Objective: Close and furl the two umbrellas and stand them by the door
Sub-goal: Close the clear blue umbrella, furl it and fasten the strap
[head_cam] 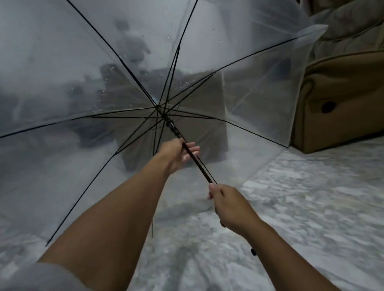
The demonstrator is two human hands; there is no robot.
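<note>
1 clear umbrella (82, 86) is open, its canopy filling the view from 9 to 2 o'clock, its hub near centre. The black shaft (198, 164) slants toward 5 o'clock. The left hand (177, 155) holds the shaft just below the runner, thumb on top, fingers (194, 150) loosely extended beneath it. The right hand (230, 207) grips the shaft's lower end, fingers (216, 190) curled tight together. A brown sofa (350, 101) sits at 3 o'clock on the marbled floor (314, 203).

Clear umbrella (55, 65), black ribs; tan sofa (349, 92); grey-mottled floor (326, 201).
</note>
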